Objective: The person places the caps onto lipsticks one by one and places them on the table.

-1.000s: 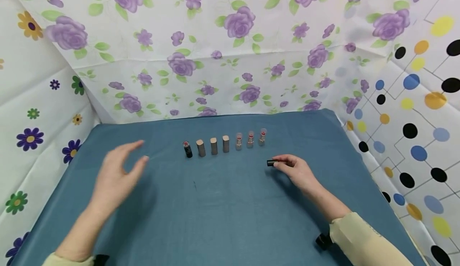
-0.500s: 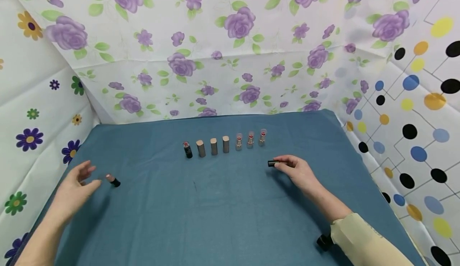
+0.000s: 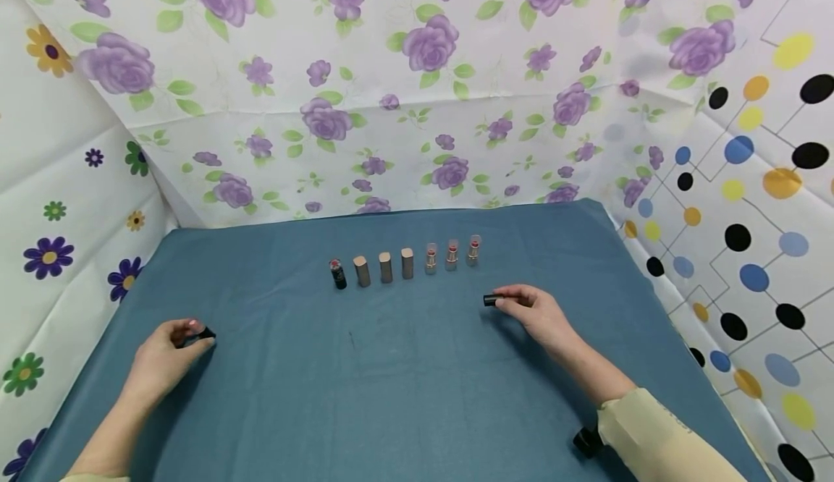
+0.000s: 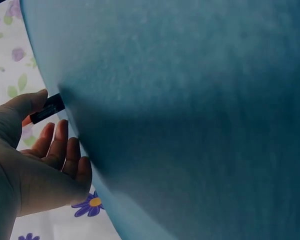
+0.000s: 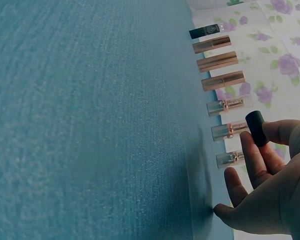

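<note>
At the left of the cloth, my left hand point(image 3: 159, 360) is around a black-based lipstick point(image 3: 206, 333) that stands upright with its colour bared. The left wrist view shows the thumb overlapping that lipstick point(image 4: 48, 108), with a narrow gap between it and the other fingertips. My right hand point(image 3: 536, 315) pinches a small black lipstick cap point(image 3: 490, 299) between thumb and fingers, just above the cloth. Seen from the right wrist, the cap point(image 5: 256, 128) is held by the thumb and the first fingers, while the other fingers spread loosely.
Behind the hands, lipsticks stand in a row: a black one point(image 3: 337, 274), three brownish tubes point(image 3: 386, 268) and three clear-cased ones point(image 3: 452, 256). Blue cloth point(image 3: 365, 395) covers the table. Patterned sheets point(image 3: 430, 106) enclose the back and sides.
My left hand has swung left and down from above the cloth to the standing lipstick, its fingers now around it. The right hand has stayed in place with the cap.
</note>
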The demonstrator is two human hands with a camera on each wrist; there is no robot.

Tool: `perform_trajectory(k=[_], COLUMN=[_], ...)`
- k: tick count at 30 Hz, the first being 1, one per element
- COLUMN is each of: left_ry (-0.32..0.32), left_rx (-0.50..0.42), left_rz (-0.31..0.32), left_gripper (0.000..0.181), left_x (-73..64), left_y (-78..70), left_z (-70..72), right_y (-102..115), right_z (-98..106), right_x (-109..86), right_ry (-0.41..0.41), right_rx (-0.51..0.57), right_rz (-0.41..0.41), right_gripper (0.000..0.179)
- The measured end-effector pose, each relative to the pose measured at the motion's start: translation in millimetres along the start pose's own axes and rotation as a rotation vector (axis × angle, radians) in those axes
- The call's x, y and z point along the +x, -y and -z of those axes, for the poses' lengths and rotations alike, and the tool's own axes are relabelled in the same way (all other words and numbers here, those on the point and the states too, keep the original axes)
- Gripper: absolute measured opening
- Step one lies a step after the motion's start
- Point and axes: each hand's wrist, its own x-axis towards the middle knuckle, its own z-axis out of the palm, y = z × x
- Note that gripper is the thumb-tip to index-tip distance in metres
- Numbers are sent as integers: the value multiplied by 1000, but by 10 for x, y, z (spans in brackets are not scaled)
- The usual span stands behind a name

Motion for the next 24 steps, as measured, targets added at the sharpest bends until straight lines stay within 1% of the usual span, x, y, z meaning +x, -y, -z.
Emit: perform_trajectory(k=[3,5,7,14,18,20,24], left_ry=[-33,-39,-44,-56,-52,-34,-3], left_rx=[39,50,52,50,38,33,22], left_rz=[24,41,53,67,84,87,50], left_gripper=[56,54,53,48,49,51,46], left_x=[14,15,11,3,16,12,-3], left_y=[-8,-25,-41,-57,-59,-73,-116], left_z=[-32,-42,-47,-75,-68,-42,13], right_y=[-7,-11,-14,-12,-6,-5,0], right_z=[-1,-1,-1,7,8,8,24], right_x=[-2,-1,1,-1,-11,-13,-17], right_ry=[-1,0,-1,1,6,9,12], right_rx=[-1,-7,-8,-4,3,7,6], right_rz=[-5,-5,-5,-12,-19,-21,-19], right_gripper=[41,40,40,40,39,39,40])
